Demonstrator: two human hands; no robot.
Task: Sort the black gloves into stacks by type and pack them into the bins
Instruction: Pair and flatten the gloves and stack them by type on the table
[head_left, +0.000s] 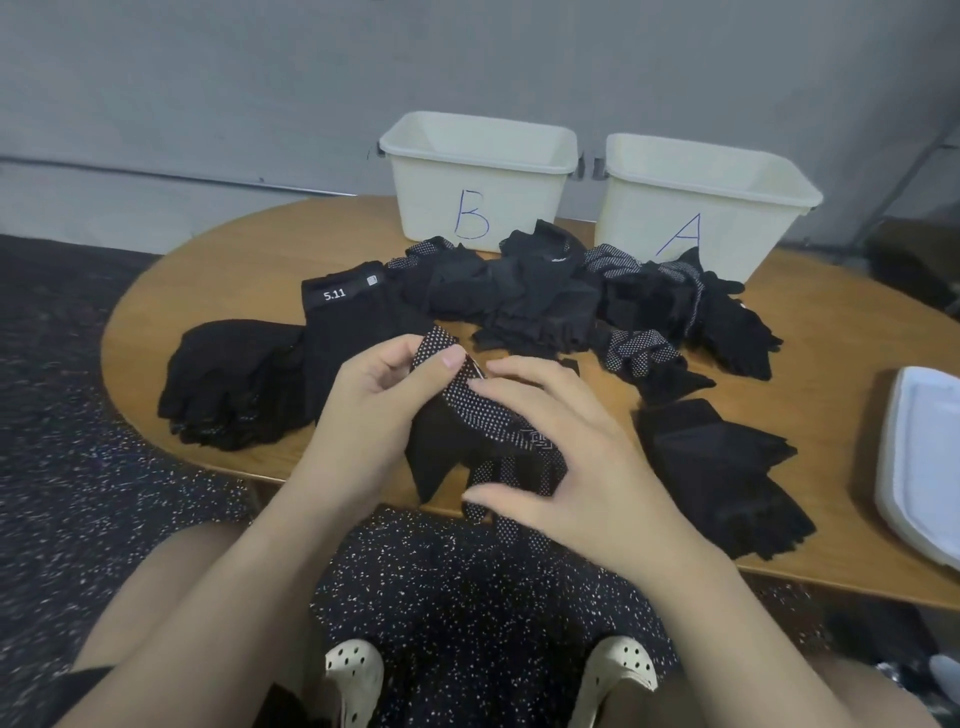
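Observation:
I hold a black glove with white dots over the table's near edge. My left hand pinches its cuff between thumb and fingers. My right hand grips the glove's dotted palm and fingers from the right. A jumbled pile of black gloves lies mid-table in front of two white bins, bin B and bin A. A stack of plain black gloves sits at the left with a "5.11" glove beside it. Fingerless black gloves are stacked at the right.
The wooden table is rounded, its near edge running under my hands. A white lid or tray lies at the right edge. More dotted gloves lie right of centre. Speckled dark floor and my shoes are below.

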